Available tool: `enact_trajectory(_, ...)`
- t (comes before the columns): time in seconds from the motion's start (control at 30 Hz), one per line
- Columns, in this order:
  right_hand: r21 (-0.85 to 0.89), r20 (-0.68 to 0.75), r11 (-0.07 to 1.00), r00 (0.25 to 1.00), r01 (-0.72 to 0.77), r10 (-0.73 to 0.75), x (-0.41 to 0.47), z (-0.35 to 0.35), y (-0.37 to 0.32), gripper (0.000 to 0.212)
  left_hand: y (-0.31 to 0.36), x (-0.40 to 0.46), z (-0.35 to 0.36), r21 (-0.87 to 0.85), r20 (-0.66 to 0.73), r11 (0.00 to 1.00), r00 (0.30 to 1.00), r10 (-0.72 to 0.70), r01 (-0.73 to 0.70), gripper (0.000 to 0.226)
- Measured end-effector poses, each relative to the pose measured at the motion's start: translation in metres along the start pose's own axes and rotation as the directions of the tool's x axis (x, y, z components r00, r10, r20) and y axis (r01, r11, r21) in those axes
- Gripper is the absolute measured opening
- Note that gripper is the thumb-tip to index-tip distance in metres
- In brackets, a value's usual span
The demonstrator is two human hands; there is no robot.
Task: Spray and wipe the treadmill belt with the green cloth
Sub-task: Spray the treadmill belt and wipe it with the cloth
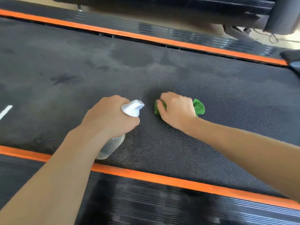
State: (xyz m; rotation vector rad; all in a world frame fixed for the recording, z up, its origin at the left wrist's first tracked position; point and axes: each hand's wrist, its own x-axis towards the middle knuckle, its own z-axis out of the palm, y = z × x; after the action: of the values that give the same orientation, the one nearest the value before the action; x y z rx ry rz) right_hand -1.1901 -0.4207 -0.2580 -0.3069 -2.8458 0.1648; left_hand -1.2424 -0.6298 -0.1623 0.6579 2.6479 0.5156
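- Gripping the clear plastic spray bottle with white nozzle [131, 108] in my left hand [108, 116], aimed mid-frame at the textured black treadmill belt [211, 95].
- My right hand [177, 108] bunches the crumpled green cloth [198, 108] against the belt, ready for wiping.

A single head-worn wide-angle camera looks forward and steeply down from close above the treadmill belt [211, 95], which runs slantwise across the frame between two orange side strips [162, 177]. Both forearms reach in from the bottom edge. Floor and machine parts show at top.
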Motion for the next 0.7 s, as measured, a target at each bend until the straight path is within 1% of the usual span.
enact_trajectory(0.07, 0.069, 0.022, 0.99, 0.991, 0.126, -0.128, -0.046, -0.016, -0.013, 0.032, 0.0, -0.001, 0.004, -0.013, 0.016, 1.0, 1.0, 0.003, -0.003, 0.027)
enact_trajectory(0.17, 0.165, 0.036, 0.938, 0.948, 0.306, -0.316, -0.092, -0.034, -0.021, 0.03, -0.001, -0.006, 0.005, -0.059, 0.031, 0.998, 1.0, 0.0, 0.002, 0.02)
enact_trajectory(0.23, 0.137, 0.032, 0.918, 0.925, 0.372, -0.379, -0.098, -0.04, -0.016, 0.03, -0.002, -0.006, 0.002, -0.099, 0.024, 0.995, 1.0, -0.02, 0.022, 0.021)
enact_trajectory(0.3, 0.091, 0.013, 0.899, 0.902, 0.428, -0.431, -0.098, -0.038, -0.013, 0.03, -0.004, -0.008, 0.0, -0.113, 0.007, 0.993, 1.0, -0.024, 0.025, 0.016)
enact_trajectory(0.37, 0.043, -0.027, 0.87, 0.871, 0.492, -0.491, -0.089, -0.028, -0.01, 0.03, -0.008, -0.01, -0.004, -0.129, -0.025, 0.991, 0.999, -0.022, 0.019, 0.015)
enact_trajectory(0.4, -0.002, -0.04, 0.866, 0.865, 0.5, -0.5, -0.076, -0.022, -0.005, 0.031, -0.011, -0.011, -0.006, -0.139, -0.04, 0.99, 0.999, -0.032, 0.026, 0.015)
enact_trajectory(0.43, -0.054, -0.047, 0.888, 0.887, 0.456, -0.459, -0.056, -0.016, 0.002, 0.032, -0.015, -0.011, -0.009, -0.141, -0.049, 0.989, 0.998, -0.042, 0.035, 0.016)
enact_trajectory(0.47, -0.103, -0.064, 0.93, 0.931, 0.352, -0.359, -0.031, -0.011, 0.007, 0.033, -0.019, -0.011, -0.011, -0.133, -0.05, 0.99, 0.998, -0.049, 0.042, 0.017)
enact_trajectory(0.5, -0.156, -0.087, 0.968, 0.973, 0.199, -0.214, -0.004, -0.007, 0.012, 0.034, -0.022, -0.011, -0.012, -0.119, -0.045, 0.992, 0.998, -0.052, 0.046, 0.018)
enact_trajectory(0.53, -0.197, -0.095, 0.98, 0.994, 0.03, -0.049, 0.021, -0.002, 0.017, 0.034, -0.024, -0.013, -0.013, -0.107, -0.044, 0.993, 0.998, -0.051, 0.046, 0.02)
enact_trajectory(0.57, -0.196, -0.089, 0.972, 0.989, -0.131, 0.115, 0.043, 0.004, 0.019, 0.034, -0.026, -0.013, -0.014, -0.101, -0.048, 0.994, 0.998, -0.046, 0.041, 0.024)
enact_trajectory(0.6, -0.173, -0.058, 0.946, 0.962, -0.273, 0.267, 0.06, 0.011, 0.019, 0.034, -0.028, -0.013, -0.014, -0.092, -0.06, 0.995, 0.997, -0.041, 0.036, 0.028)
enact_trajectory(0.63, -0.138, -0.038, 0.916, 0.926, -0.378, 0.376, 0.073, 0.017, 0.014, 0.034, -0.031, -0.013, -0.016, -0.084, -0.075, 0.996, 0.996, -0.046, 0.04, 0.03)
enact_trajectory(0.67, -0.113, -0.038, 0.896, 0.903, -0.43, 0.429, 0.079, 0.018, 0.004, 0.034, -0.034, -0.012, -0.017, -0.079, -0.077, 0.995, 0.995, -0.059, 0.053, 0.031)
enact_trajectory(0.7, -0.117, -0.048, 0.903, 0.91, -0.414, 0.411, 0.078, 0.018, -0.009, 0.034, -0.037, -0.012, -0.019, -0.077, -0.068, 0.995, 0.995, -0.072, 0.067, 0.03)
